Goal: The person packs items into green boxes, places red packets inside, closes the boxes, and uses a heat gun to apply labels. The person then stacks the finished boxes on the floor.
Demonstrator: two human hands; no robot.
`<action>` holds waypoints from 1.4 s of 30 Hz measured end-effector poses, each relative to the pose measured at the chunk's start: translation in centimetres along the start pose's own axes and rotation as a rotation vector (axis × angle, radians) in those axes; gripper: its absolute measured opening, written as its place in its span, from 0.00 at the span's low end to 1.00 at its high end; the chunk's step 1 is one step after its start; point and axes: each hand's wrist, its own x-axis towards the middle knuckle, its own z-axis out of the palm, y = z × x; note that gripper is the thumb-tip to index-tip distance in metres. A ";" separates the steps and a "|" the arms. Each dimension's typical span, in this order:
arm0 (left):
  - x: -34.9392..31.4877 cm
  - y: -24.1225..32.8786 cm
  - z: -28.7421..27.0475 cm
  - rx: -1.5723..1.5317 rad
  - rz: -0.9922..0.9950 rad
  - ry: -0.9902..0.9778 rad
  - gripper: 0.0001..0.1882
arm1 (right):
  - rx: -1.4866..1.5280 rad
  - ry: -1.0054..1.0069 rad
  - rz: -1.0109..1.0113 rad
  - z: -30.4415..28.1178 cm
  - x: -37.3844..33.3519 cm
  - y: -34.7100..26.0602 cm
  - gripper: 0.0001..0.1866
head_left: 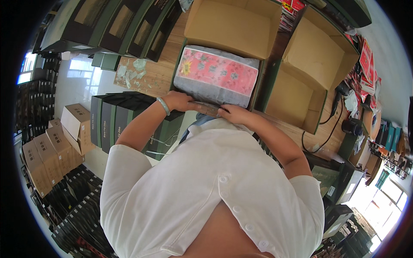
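A grey wrapped package [206, 89] with a pink floral label [217, 71] lies in an open box, whose kraft-coloured lid [232, 26] is folded back behind it. My left hand [177, 101], a pale bangle at its wrist, is closed at the near left corner of the package. My right hand [234, 114] is closed further right, along the same near side. Between them runs a narrow brown strip [205, 108], with the fingers of both hands curled against its ends. I cannot tell whether it is the box's near wall or the table's edge.
A second open box [294, 103] stands to the right. Beyond it are black cables [329, 144] and a heap of red packets [366, 64]. Dark green boxes stand at the far left [107, 28] and near left [122, 116]. Torn pale scraps [131, 73] litter the wooden table [157, 79]. Cartons [53, 146] sit lower left.
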 end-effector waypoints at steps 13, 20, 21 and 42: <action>1.4 -1.6 0.6 0.117 0.001 0.004 0.36 | -0.176 -0.074 0.209 -1.5 -0.8 0.9 0.44; -2.6 -0.7 3.8 -0.344 -0.283 1.019 0.29 | 0.158 1.008 0.207 -17.2 0.2 4.1 0.26; -1.3 -1.3 5.6 -0.333 -0.308 1.229 0.33 | 0.127 1.114 0.181 -18.6 2.6 7.5 0.27; -0.5 -8.8 1.7 -1.531 -0.125 0.740 0.44 | 0.461 0.847 -0.041 -16.9 -2.3 6.5 0.28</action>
